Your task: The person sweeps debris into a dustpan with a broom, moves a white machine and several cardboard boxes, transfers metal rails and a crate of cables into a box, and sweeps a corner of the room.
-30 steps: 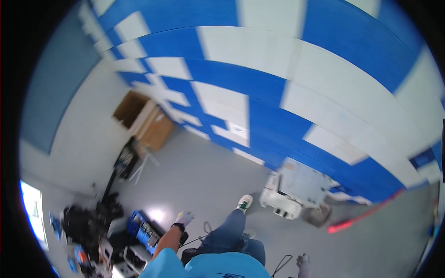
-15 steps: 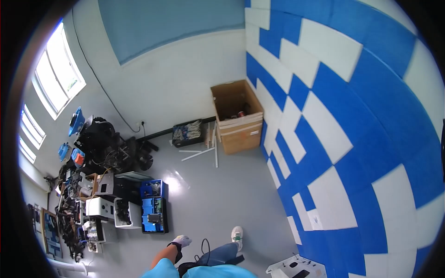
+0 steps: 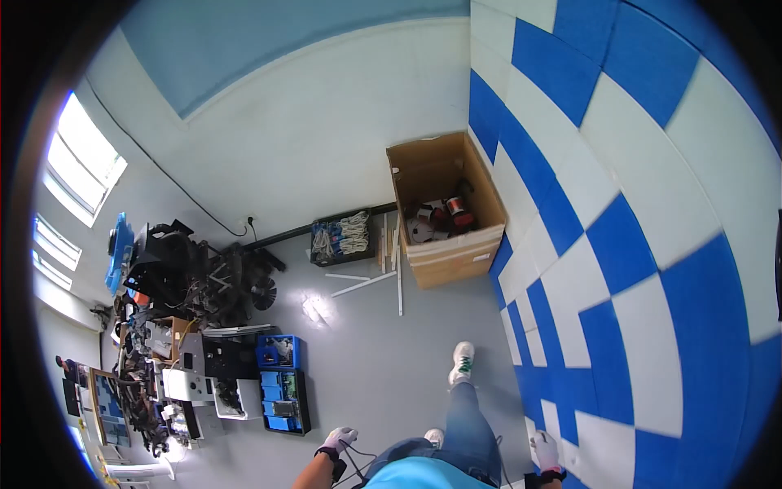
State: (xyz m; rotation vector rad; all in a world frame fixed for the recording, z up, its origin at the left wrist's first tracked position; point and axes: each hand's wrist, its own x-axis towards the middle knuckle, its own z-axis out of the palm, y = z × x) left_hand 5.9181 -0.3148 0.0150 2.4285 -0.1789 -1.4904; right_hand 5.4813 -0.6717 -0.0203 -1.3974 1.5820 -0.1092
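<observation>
My left hand [image 3: 340, 438], in a whitish glove with a dark band at the wrist, hangs low beside my left hip. Its fingers are loosely bent and apart, and I see nothing in them. A thin dark cable [image 3: 356, 458] loops down close by. On the other side my right hand [image 3: 545, 449], gloved the same way, hangs near the blue and white wall with its fingers partly spread and no object visible in it. Ahead of me an open cardboard box [image 3: 454, 259] stands in the corner, with red-and-black and whitish items [image 3: 459, 213] inside.
Left of the box sits a dark crate [image 3: 342, 238] of bundled cables, with white strips [image 3: 364, 284] on the grey floor. Blue bins [image 3: 281, 389] of parts, a white bin [image 3: 236, 399] and piled dark equipment [image 3: 220, 277] line the left side. A padded wall [image 3: 619, 326] bounds the right.
I have stepped forward, so the cardboard box is nearer and more of its contents shows. My right hand has come into view, and one foot is now farther ahead.
</observation>
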